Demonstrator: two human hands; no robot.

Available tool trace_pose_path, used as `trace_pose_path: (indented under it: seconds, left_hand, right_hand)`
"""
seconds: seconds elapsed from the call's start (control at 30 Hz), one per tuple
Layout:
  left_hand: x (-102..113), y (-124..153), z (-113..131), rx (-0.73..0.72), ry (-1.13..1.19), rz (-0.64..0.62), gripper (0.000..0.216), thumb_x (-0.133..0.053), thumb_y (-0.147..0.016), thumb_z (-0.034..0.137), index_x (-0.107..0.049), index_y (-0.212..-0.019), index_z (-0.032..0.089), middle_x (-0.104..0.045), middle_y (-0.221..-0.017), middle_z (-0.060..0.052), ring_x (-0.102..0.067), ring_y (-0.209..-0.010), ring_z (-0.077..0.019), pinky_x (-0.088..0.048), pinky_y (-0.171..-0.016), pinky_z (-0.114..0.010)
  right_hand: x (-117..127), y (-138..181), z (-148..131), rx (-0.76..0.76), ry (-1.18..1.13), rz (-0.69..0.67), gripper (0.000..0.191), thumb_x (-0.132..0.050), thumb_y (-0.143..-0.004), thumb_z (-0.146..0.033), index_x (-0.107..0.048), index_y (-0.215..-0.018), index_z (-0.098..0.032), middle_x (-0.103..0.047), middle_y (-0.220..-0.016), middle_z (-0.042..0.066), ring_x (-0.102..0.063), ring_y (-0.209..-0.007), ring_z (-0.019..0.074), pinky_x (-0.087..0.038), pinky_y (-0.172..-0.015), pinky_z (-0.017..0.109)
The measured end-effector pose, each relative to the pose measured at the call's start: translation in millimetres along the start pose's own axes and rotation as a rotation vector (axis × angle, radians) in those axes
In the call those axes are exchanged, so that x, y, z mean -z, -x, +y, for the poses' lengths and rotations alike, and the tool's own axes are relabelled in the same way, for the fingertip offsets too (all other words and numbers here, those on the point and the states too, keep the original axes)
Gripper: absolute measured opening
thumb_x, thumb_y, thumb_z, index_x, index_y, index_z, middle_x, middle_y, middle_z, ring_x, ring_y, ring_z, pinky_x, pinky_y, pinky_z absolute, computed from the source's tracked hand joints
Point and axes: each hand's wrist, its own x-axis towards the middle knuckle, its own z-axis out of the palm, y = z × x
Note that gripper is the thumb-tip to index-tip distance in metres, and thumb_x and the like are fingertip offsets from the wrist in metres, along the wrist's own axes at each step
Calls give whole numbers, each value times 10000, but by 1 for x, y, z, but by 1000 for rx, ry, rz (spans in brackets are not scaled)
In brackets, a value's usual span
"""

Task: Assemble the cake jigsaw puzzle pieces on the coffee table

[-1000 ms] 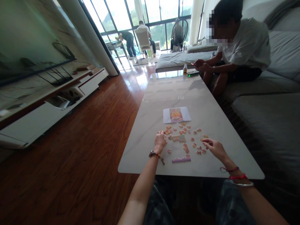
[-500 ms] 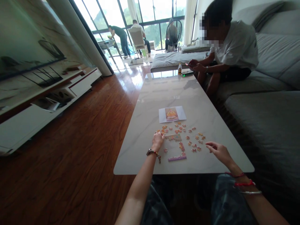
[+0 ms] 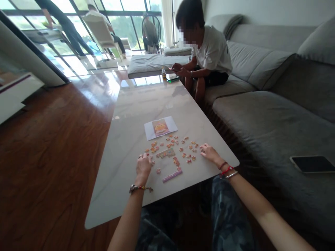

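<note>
My left hand (image 3: 143,168) is low over the table, left of a partly joined jigsaw puzzle, with its fingers curled. A small pinkish puzzle piece (image 3: 152,162) shows at its thumb side; the fingertips are partly hidden. My right hand (image 3: 209,154) rests at the right of the loose pieces, fingers loosely bent and apart, nothing visible in them. The joined parts are a top strip (image 3: 165,153), a right-side section (image 3: 176,161) and a purple bottom strip (image 3: 172,176). Loose puzzle pieces (image 3: 172,141) lie above and right of them. One piece (image 3: 158,171) lies alone inside the outline.
A creased sheet with a printed picture (image 3: 160,127) lies beyond the pieces on the white table (image 3: 123,129). A small bottle (image 3: 164,74) and a phone stand at the far end. A person (image 3: 209,48) sits on the grey sofa (image 3: 251,111), where another phone (image 3: 312,164) lies.
The view has swung to the right, bringing the sofa phone into sight. My left hand has drawn back slightly from the upper-left pieces, uncovering a pinkish piece at its thumb side. My right hand remains beside the right-hand pieces.
</note>
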Motion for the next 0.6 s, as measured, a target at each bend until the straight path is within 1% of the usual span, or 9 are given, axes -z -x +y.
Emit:
trace_pose_path:
  seconds: [0.07,0.13,0.2,0.27,0.37,0.43,0.47,0.53,0.6]
  left_hand:
    - [1,7,14,-60,3,48,284,-372,-822,278,-537,-1014,148,-553,-986,-113,-544,-881,-198,-423,-775,-287]
    - [1,16,31,-111,38,52,270,-397,-814,283,-542,-1005,157,-551,-984,-106,-533,-898,-197,-423,-773,-281]
    - [0,24,50,-156,77,43,263,-403,-814,286,-541,-1010,178,-548,-996,-91,-521,-917,-200,-422,-770,-283]
    - [-2,31,68,-219,108,8,250,-418,-807,259,-540,-1010,180,-543,-1009,-87,-508,-936,-196,-413,-790,-281]
    - [-5,39,92,-274,154,-58,232,-438,-795,225,-543,-997,185,-530,-1032,-82,-494,-955,-181,-400,-815,-267]
    - [-6,42,102,-291,180,-93,227,-444,-791,216,-546,-992,186,-525,-1035,-81,-490,-958,-176,-397,-818,-263]
    - [-6,44,106,-298,191,-105,229,-447,-790,215,-546,-993,184,-524,-1034,-82,-490,-958,-174,-395,-821,-263]
    - [-6,46,109,-307,207,-117,234,-447,-788,209,-547,-997,176,-523,-1029,-86,-492,-954,-175,-394,-824,-265]
    - [-8,50,106,-305,215,-117,237,-437,-789,201,-551,-994,172,-525,-1021,-89,-493,-953,-177,-395,-823,-266]
  right_hand:
    - [-5,-3,-1,9,-14,-13,149,-528,-701,-87,-613,-810,-142,-567,-874,67,-554,-766,134,-419,-760,246]
    - [-9,-5,-2,27,-34,-12,145,-510,-699,-61,-612,-764,-141,-572,-818,57,-554,-742,132,-425,-746,248]
    - [-10,-6,-4,48,-63,-15,169,-509,-695,-50,-611,-795,-142,-582,-792,46,-557,-731,128,-433,-730,243]
    - [-10,-6,-5,66,-95,-21,214,-520,-691,-54,-604,-862,-152,-591,-800,33,-560,-712,118,-443,-707,234]
    - [-6,-6,-5,57,-147,57,277,-532,-689,-72,-588,-943,-166,-576,-880,35,-548,-664,99,-451,-690,239]
    - [-3,-7,-4,41,-161,112,283,-545,-685,-85,-588,-953,-167,-550,-913,38,-532,-634,87,-448,-702,245]
    - [-2,-8,-2,35,-155,114,273,-555,-683,-92,-594,-942,-166,-539,-910,36,-526,-625,83,-445,-707,244]
    - [1,-8,1,34,-113,44,233,-581,-669,-103,-608,-893,-162,-529,-886,30,-519,-619,81,-439,-696,234]
    - [1,-6,5,34,-66,-35,170,-602,-649,-101,-619,-810,-156,-530,-841,24,-515,-621,89,-431,-671,225]
